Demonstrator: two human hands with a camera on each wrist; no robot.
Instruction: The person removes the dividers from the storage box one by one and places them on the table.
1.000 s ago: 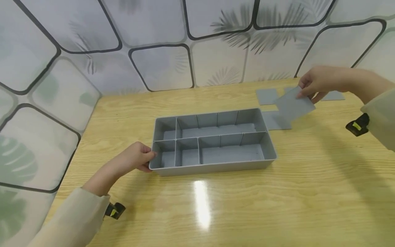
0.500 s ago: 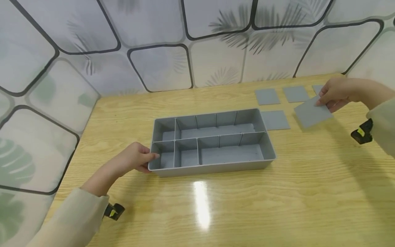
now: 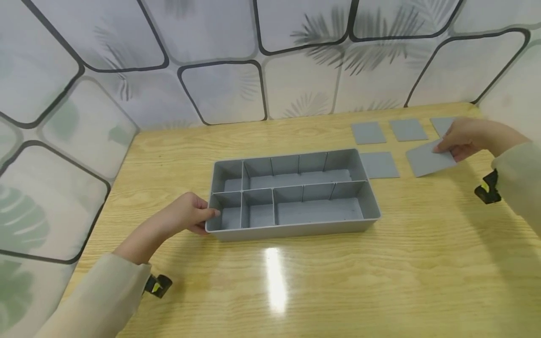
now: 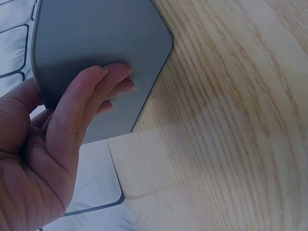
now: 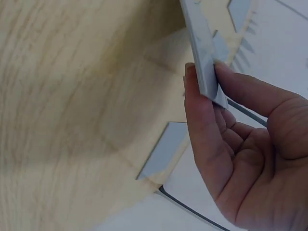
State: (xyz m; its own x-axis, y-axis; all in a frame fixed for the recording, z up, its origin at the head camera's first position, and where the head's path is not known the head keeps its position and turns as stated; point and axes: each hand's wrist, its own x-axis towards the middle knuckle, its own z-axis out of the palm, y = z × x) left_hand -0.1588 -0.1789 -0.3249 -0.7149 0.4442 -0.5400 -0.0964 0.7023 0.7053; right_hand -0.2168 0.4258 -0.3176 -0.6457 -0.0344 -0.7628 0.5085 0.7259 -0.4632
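A long grey divided box (image 3: 296, 230) stands on the wooden table, with compartments of different lengths in two rows. My left hand (image 3: 192, 214) grips its left end wall, thumb over the rim inside and fingers against the outer face, as the left wrist view also shows on the box wall (image 4: 106, 38). At the right, my right hand (image 3: 467, 137) pinches a thin grey square panel (image 3: 428, 158) by its edge between thumb and fingers. In the right wrist view this panel (image 5: 201, 57) appears nearly edge-on, close over the table.
Several similar grey panels lie flat at the back right: one panel (image 3: 368, 133), a second panel (image 3: 408, 129) and another partly behind the right hand. A panel (image 3: 380, 165) lies against the box's right end. A patterned wall (image 3: 224, 94) borders the table's back and left.
The right hand has carried the panel to the right, away from the box, and brought it lower toward the table. The left hand and the box have stayed in place.
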